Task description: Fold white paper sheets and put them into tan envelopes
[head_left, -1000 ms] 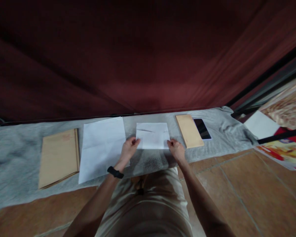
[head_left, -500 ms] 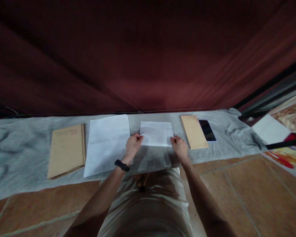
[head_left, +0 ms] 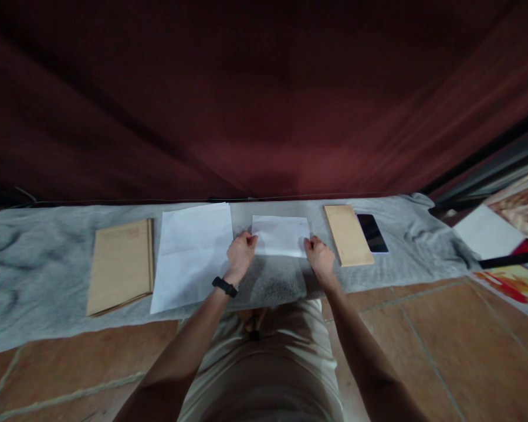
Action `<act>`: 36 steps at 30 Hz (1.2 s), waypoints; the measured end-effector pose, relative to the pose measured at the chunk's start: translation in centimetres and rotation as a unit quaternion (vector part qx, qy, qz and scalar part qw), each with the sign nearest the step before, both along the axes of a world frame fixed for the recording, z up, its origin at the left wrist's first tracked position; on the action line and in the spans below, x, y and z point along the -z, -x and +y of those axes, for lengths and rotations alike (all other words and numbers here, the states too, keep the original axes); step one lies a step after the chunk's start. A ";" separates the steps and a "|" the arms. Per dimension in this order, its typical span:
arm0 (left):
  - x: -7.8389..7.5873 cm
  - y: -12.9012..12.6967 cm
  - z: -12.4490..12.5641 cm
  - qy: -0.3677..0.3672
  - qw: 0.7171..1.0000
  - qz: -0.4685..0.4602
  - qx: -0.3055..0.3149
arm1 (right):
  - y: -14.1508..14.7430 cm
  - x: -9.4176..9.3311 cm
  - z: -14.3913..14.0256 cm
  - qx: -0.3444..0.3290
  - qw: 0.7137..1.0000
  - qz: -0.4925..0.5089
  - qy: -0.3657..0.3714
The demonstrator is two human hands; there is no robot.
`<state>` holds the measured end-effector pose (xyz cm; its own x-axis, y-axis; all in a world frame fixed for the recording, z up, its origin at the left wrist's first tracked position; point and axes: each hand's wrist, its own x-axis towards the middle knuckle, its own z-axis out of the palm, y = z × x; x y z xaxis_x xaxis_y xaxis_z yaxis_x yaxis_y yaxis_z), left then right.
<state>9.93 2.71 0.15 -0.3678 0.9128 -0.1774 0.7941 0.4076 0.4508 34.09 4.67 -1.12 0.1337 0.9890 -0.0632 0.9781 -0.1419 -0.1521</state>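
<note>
A folded sheet of white paper (head_left: 281, 236) lies in front of me on the grey cloth. My left hand (head_left: 241, 253), with a black band on its wrist, pinches the paper's left edge. On the opposite edge, my right hand (head_left: 319, 257) is closed in a pinch too. Larger white sheets (head_left: 193, 252) lie just left of my left hand. Beyond my right hand is a narrow stack of brown envelopes (head_left: 348, 235). The fingertips are partly hidden behind the knuckles.
Larger brown envelopes (head_left: 121, 266) lie at the left on the grey cloth (head_left: 422, 246). A dark-screened phone (head_left: 372, 233) rests beside the narrow envelopes. A dark red curtain (head_left: 264, 117) hangs behind. Tiled floor (head_left: 422, 334) shows below the cloth's front edge.
Both hands have moved slightly away from me along the paper's sides. The paper's near edge now sits a little farther up, and its upper crease no longer shows clearly.
</note>
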 end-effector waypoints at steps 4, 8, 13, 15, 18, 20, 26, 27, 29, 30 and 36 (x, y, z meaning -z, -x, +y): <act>-0.1 -0.1 0.4 0.006 1.000 0.006 -0.007 | 0.3 -0.2 0.5 -0.004 1.000 -0.015 -0.008; -0.2 -0.1 0.9 0.013 1.000 0.009 -0.011 | 0.6 -0.1 0.9 -0.004 0.999 -0.024 -0.021; -0.4 -0.2 1.4 0.024 0.999 0.018 -0.012 | 0.7 0.3 1.5 -0.007 0.999 -0.032 -0.041; -0.6 -0.3 1.4 0.025 0.999 0.025 -0.009 | 0.7 0.5 1.7 -0.008 0.998 -0.032 -0.048; -0.6 -0.5 1.5 0.029 0.999 0.037 -0.007 | 0.8 1.0 2.0 -0.012 0.998 -0.034 -0.061; -0.5 -0.6 1.6 0.030 0.998 0.046 -0.009 | 0.7 1.1 2.1 -0.017 0.997 -0.035 -0.073; 0.4 -0.7 1.7 0.020 0.998 0.065 0.004 | 0.9 1.2 1.8 -0.054 0.988 -0.011 -0.147; 0.6 -0.7 1.7 0.019 0.997 0.069 0.006 | 1.1 1.3 1.7 -0.068 0.984 0.002 -0.162; 0.7 -0.7 1.7 0.019 0.997 0.077 0.010 | 1.7 1.8 1.4 -0.105 0.976 0.038 -0.189; 0.8 -0.7 1.7 0.020 0.996 0.080 0.013 | 2.0 2.1 1.3 -0.128 0.970 0.056 -0.199; 1.1 -0.7 1.7 0.019 0.995 0.101 0.019 | 3.6 4.2 0.2 -0.211 0.959 0.097 -0.160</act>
<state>10.59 4.40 -0.97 -0.3648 0.9208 -0.1377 0.8820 0.3892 0.2657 30.53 4.84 -5.33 -0.2666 0.9251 0.2702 0.8869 0.3453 -0.3070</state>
